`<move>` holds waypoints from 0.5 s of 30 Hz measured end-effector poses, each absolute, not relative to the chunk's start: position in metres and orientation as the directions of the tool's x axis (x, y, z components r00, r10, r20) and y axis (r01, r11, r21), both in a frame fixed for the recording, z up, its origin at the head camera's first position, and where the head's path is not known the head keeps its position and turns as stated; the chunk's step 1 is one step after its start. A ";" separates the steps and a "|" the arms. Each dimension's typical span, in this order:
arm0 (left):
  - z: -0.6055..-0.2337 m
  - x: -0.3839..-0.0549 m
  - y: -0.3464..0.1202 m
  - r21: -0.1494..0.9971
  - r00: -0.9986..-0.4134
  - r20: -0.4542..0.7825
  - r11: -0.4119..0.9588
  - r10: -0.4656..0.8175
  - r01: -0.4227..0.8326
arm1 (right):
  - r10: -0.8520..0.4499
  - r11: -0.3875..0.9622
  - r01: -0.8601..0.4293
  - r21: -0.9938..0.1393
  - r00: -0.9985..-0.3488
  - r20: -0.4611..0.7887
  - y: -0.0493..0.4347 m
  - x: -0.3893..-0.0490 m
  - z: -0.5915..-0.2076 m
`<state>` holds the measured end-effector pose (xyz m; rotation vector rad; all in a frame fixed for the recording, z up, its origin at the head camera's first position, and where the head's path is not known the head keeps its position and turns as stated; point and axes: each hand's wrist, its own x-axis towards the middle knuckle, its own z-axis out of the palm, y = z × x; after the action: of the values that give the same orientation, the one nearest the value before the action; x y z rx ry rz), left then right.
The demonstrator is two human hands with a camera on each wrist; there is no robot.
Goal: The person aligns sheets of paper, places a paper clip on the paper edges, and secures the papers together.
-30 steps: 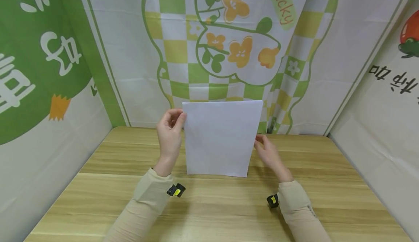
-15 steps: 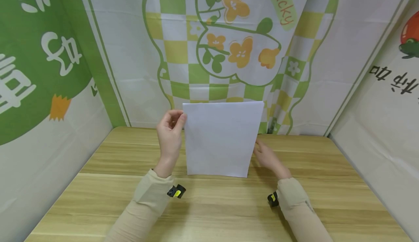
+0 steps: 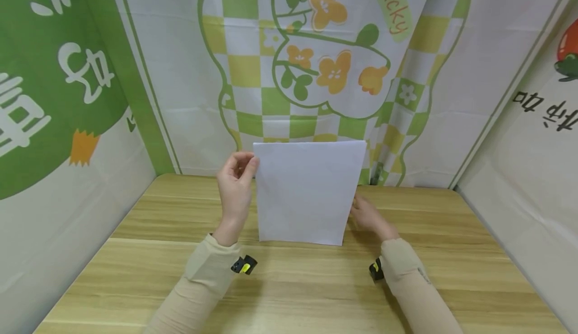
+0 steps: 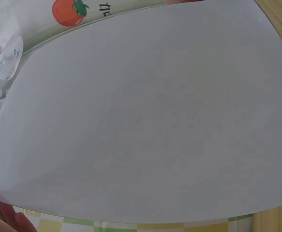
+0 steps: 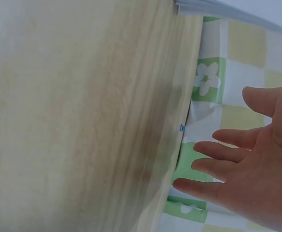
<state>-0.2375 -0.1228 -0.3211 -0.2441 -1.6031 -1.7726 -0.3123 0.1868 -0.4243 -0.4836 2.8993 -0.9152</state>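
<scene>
A blank white sheet of paper stands upright over the wooden table, its lower edge near the tabletop. My left hand pinches the sheet's upper left corner between thumb and fingers. In the left wrist view the paper fills the frame, with fingertips at its bottom left corner. My right hand hovers by the sheet's right edge with fingers spread and straight. The right wrist view shows that hand holding nothing, the paper's edge at the top.
Printed cloth walls close in the table on three sides: a green one at left, a checked flower one behind, a white one at right. Both arms wear beige sleeves with small black wrist cameras.
My right hand has drawn slightly back and down along the paper's right edge. The sheet and my left hand have barely moved.
</scene>
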 end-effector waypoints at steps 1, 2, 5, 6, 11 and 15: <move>-0.321 -0.237 -0.123 0.788 -0.721 0.579 0.035 -0.380 0.614 | -0.319 0.777 -0.280 -0.564 -0.947 0.031 0.187 -0.313 -0.425; -0.321 -0.237 -0.123 0.789 -0.722 0.578 0.035 -0.381 0.613 | -0.318 0.777 -0.276 -0.566 -0.948 0.026 0.187 -0.315 -0.425; -0.322 -0.237 -0.123 0.791 -0.723 0.576 0.036 -0.382 0.611 | -0.308 0.780 -0.258 -0.570 -0.951 0.008 0.187 -0.319 -0.427; -0.322 -0.237 -0.123 0.792 -0.724 0.575 0.036 -0.382 0.610 | -0.309 0.781 -0.258 -0.568 -0.951 0.007 0.187 -0.320 -0.428; -0.322 -0.238 -0.123 0.796 -0.728 0.571 0.038 -0.379 0.604 | -0.312 0.787 -0.262 -0.559 -0.950 0.006 0.188 -0.328 -0.432; -0.321 -0.237 -0.124 0.796 -0.729 0.572 0.040 -0.376 0.604 | -0.310 0.788 -0.252 -0.562 -0.951 -0.008 0.188 -0.331 -0.434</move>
<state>-0.2372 -0.1236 -0.3211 -0.2348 -1.6172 -1.7736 -0.3305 0.1884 -0.4336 -0.4537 2.8757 -0.8827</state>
